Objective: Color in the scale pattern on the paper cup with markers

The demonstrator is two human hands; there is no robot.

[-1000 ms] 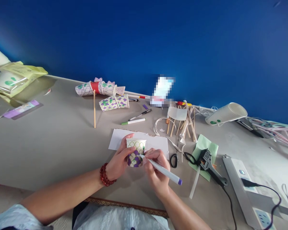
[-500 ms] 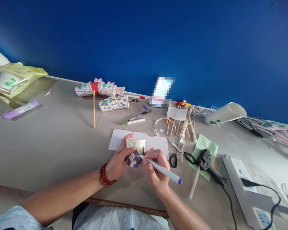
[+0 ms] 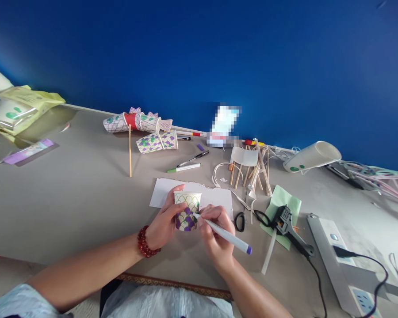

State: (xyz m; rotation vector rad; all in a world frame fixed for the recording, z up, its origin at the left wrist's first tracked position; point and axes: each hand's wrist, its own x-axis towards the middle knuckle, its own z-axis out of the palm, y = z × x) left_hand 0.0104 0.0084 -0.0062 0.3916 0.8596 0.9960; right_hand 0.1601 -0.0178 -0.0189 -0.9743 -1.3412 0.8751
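Note:
My left hand (image 3: 166, 220) is wrapped round a paper cup (image 3: 188, 201), its thumb across the near side. Green-outlined scales cover the cup, several of them coloured purple and a few green. Between the fingers and thumb of my right hand (image 3: 217, 232) is a white marker (image 3: 231, 237) with a purple end, its tip touching the cup's side or very close to it. Behind the cup lies a white sheet of card (image 3: 219, 198) with a ragged far edge. Scissors (image 3: 240, 221) with black handles rest to the right of my right hand.
At right are a hot glue gun (image 3: 285, 223) on green paper (image 3: 290, 198) and a power strip (image 3: 331, 260). Farther back stand a decorated cup fish (image 3: 116, 124), a scaled cup piece (image 3: 149, 143), pens, wooden sticks (image 3: 260, 170) and a tilted cup stack (image 3: 308, 157). A yellow package (image 3: 43, 99) lies far left.
The marker tip has shifted slightly to the right along the cup's side. My left hand and the cup have stayed almost still.

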